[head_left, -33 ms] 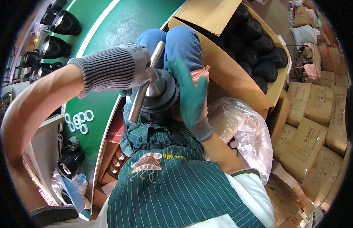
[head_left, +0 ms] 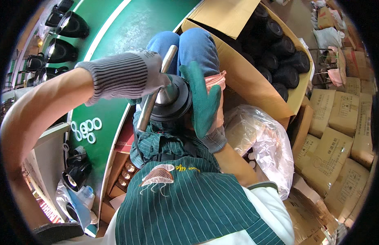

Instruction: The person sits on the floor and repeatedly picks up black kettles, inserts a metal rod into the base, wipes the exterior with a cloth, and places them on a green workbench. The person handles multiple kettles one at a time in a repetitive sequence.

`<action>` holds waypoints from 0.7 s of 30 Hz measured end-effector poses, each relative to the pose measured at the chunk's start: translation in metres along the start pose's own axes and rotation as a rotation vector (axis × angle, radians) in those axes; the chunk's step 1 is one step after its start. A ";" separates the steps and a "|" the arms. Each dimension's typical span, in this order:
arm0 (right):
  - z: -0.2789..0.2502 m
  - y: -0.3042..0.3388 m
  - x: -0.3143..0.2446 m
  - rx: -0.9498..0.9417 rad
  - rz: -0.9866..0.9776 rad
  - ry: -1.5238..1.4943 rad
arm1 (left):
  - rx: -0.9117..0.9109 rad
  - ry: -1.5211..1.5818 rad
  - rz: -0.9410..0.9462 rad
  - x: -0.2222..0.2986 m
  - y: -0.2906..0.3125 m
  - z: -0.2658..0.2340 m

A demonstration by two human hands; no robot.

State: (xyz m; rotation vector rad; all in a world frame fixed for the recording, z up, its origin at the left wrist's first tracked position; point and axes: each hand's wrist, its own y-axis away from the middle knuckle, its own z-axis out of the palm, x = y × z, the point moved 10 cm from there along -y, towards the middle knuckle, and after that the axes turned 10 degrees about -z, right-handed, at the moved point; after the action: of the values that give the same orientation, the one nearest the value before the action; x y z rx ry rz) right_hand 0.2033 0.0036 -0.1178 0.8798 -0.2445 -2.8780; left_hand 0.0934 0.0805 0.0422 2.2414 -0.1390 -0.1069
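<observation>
A T-shaped metal handle (head_left: 146,116) with a cone-shaped hub stands on a black round piece (head_left: 179,107) between my thighs. My left hand (head_left: 130,73), in a grey knit glove, is closed around the handle near its hub; the glove hides part of the bar. On the right side of the black piece, my right hand (head_left: 206,104) rests in a green-coated glove. Its fingers are stretched out and its thumb stands apart. Pink cloth (head_left: 218,79) shows behind that hand. What lies under the black piece is hidden.
White rings (head_left: 91,139) lie on the green table (head_left: 128,30) at left, with black pots (head_left: 71,24) along its far side. At right, an open carton (head_left: 254,87) holds several black cylinders (head_left: 295,63). Nearer are a clear plastic bag (head_left: 279,157) and stacked cartons (head_left: 324,153).
My right hand has shifted slightly, its fingers now held more upright beside the black piece. The left hand and the metal handle look nearly unmoved.
</observation>
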 end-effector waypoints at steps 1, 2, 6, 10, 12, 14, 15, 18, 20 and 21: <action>-0.001 0.003 0.000 0.012 -0.002 -0.005 | -0.011 -0.050 -0.016 0.006 -0.002 0.002; -0.001 0.004 0.000 0.021 0.001 -0.012 | -0.062 0.008 -0.107 0.006 -0.003 0.007; 0.008 0.002 -0.004 -0.015 0.012 -0.022 | -0.021 0.197 -0.231 0.003 -0.011 0.039; 0.039 -0.035 -0.018 -0.212 -0.008 0.044 | 0.153 0.287 -0.184 -0.007 -0.014 0.038; 0.047 -0.080 -0.013 -0.523 -0.140 0.126 | 0.217 0.291 -0.162 -0.010 -0.004 0.046; 0.062 -0.123 0.014 -0.609 -0.015 0.153 | 0.269 0.319 -0.154 -0.013 0.005 0.048; 0.066 -0.146 0.043 -0.701 -0.046 0.353 | 0.318 0.339 -0.102 -0.011 -0.001 0.049; 0.064 -0.146 0.057 -0.551 0.003 0.565 | 0.368 0.281 -0.071 -0.020 0.005 0.052; 0.037 -0.144 0.040 -0.301 0.055 0.375 | 0.349 0.334 0.028 -0.018 -0.009 0.056; 0.049 -0.139 0.033 -0.365 0.014 0.467 | 0.278 0.340 -0.004 -0.017 -0.006 0.056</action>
State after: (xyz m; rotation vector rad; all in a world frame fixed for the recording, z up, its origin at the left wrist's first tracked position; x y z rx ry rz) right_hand 0.1388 0.1397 -0.1226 1.4067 0.3065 -2.4818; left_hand 0.0696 0.0434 0.0036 2.4981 0.0378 0.3079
